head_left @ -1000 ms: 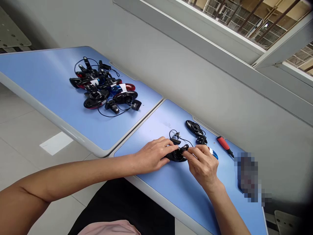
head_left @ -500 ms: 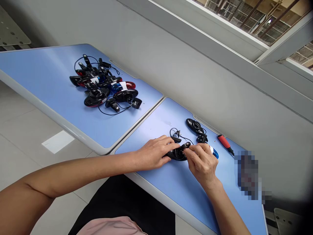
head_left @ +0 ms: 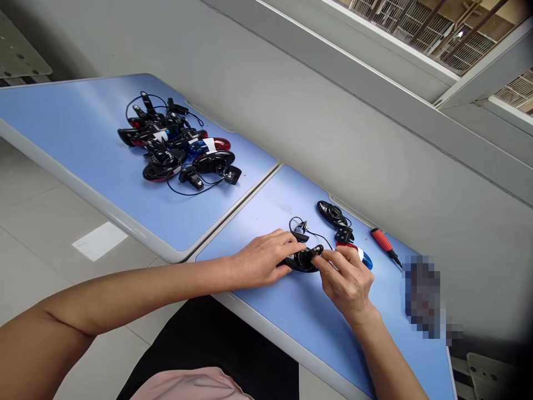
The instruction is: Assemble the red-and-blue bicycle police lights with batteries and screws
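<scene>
A black oval bike siren light [head_left: 303,262] lies on the near blue table, between my two hands. My left hand [head_left: 268,258] is closed around its left end, with fingers over the top and the thumb at the near side. At its right end my right hand [head_left: 345,275] pinches at the black mounting clamp [head_left: 316,250]; the fingertips hide what exactly lies between them. Behind the light, a thin black cable runs to a small black switch piece [head_left: 300,236]. A red and blue lens [head_left: 365,259] with a white label lies partly hidden behind my right hand.
Another black light housing [head_left: 330,213] with coiled cable lies near the wall. Right of it rests a red-handled screwdriver [head_left: 382,240], beside a blurred-out dark object [head_left: 422,297]. Several assembled siren lights [head_left: 214,161] are heaped on the left table [head_left: 83,133]. A narrow gap separates the tables.
My right hand has shifted slightly right, and more of the lens's red part shows behind it. The clamp has tilted a little. My left hand keeps its place.
</scene>
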`<state>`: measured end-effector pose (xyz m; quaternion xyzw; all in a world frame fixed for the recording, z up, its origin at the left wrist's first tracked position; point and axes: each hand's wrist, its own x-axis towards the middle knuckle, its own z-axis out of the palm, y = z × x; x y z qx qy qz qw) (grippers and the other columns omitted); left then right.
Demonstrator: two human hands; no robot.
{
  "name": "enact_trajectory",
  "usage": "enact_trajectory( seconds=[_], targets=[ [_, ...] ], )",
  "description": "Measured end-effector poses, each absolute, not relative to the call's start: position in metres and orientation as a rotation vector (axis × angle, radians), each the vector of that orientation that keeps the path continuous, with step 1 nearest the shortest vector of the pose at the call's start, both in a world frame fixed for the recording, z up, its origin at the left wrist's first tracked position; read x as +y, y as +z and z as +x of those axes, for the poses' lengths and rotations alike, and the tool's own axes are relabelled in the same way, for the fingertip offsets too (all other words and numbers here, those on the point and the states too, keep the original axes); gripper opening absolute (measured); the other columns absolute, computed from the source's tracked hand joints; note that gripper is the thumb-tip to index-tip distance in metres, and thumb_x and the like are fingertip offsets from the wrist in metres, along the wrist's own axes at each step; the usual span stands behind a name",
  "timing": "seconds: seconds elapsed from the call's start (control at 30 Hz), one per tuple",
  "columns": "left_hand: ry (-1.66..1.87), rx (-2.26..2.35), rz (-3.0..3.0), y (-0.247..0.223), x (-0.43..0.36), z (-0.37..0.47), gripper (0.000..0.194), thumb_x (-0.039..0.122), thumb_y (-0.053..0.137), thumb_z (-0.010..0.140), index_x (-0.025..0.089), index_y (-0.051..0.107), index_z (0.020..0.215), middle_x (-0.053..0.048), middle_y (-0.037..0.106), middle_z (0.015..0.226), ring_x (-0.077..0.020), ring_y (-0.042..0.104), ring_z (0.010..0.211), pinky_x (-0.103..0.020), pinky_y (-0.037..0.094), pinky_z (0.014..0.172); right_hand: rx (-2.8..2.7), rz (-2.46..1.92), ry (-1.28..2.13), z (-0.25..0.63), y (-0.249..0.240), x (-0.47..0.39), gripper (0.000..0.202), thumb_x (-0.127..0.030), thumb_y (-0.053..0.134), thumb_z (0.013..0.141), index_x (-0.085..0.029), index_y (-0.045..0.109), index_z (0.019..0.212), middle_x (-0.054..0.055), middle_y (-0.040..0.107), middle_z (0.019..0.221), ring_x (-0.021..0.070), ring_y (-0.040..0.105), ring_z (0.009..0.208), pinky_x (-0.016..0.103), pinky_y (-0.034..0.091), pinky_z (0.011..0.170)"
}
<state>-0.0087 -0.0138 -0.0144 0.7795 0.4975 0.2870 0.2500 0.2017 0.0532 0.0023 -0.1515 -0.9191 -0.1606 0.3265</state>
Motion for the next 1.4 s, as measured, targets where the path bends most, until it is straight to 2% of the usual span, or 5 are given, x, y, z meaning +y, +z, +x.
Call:
enact_trajectory(
  seconds=[0.6, 0.77, 0.97, 1.2, 1.4],
  targets=[
    [1.030, 1.354, 2.070, -0.013, -0.016, -0.001, 0.040, 0.019, 0.074, 0.078, 0.019, 0.061, 0.117, -0.006, 0.064, 0.116, -0.0246, 0.053, 0.107, -0.040, 0.046, 0.092, -2.548, -0.482, -0.568, 0.197, 0.010, 0.032, 0.022, -0.001, 0.052, 0.088, -0.017, 0.066, 0.086, 0.002, 0.063, 0.071, 0.0156, 0.050, 0.074, 0.029, 0.033, 0.062],
    [1.202, 1.395, 1.961, -0.016, -0.013, 0.009, 0.009, 0.015, 0.068, 0.084, 0.020, 0.067, 0.091, -0.003, 0.068, 0.092, -0.0209, 0.056, 0.092, -0.036, 0.046, 0.083, -2.487, -0.534, -0.391, 0.195, 0.005, 0.030, 0.020, -0.004, 0.053, 0.088, -0.018, 0.066, 0.081, 0.002, 0.064, 0.073, 0.0155, 0.048, 0.073, 0.028, 0.033, 0.059],
    [1.252, 1.347, 1.905, -0.021, -0.012, 0.010, 0.012, 0.013, 0.062, 0.086, 0.021, 0.069, 0.091, -0.003, 0.067, 0.090, -0.0197, 0.056, 0.089, -0.033, 0.046, 0.079, -2.337, -0.507, -0.025, 0.206, 0.007, 0.035, 0.016, -0.008, 0.059, 0.087, -0.020, 0.068, 0.092, 0.002, 0.065, 0.075, 0.0151, 0.051, 0.072, 0.027, 0.042, 0.062],
    [1.236, 1.287, 1.827, -0.024, -0.007, 0.008, 0.011, 0.012, 0.062, 0.086, 0.020, 0.069, 0.090, -0.005, 0.066, 0.092, -0.0199, 0.058, 0.092, -0.034, 0.046, 0.082, -2.460, -1.212, -0.147, 0.285, -0.008, 0.032, 0.026, -0.035, 0.055, 0.093, -0.024, 0.066, 0.114, 0.008, 0.067, 0.104, 0.0238, 0.060, 0.095, 0.024, 0.040, 0.042],
    [1.224, 1.294, 1.842, -0.027, -0.004, 0.008, 0.011, 0.013, 0.060, 0.087, 0.020, 0.069, 0.089, -0.004, 0.065, 0.092, -0.0197, 0.058, 0.092, -0.034, 0.046, 0.083, -2.509, -1.394, -0.261, 0.309, -0.036, 0.026, 0.030, -0.036, 0.041, 0.099, -0.021, 0.067, 0.099, 0.008, 0.069, 0.100, 0.0235, 0.063, 0.094, 0.026, 0.048, 0.049]
  ],
)
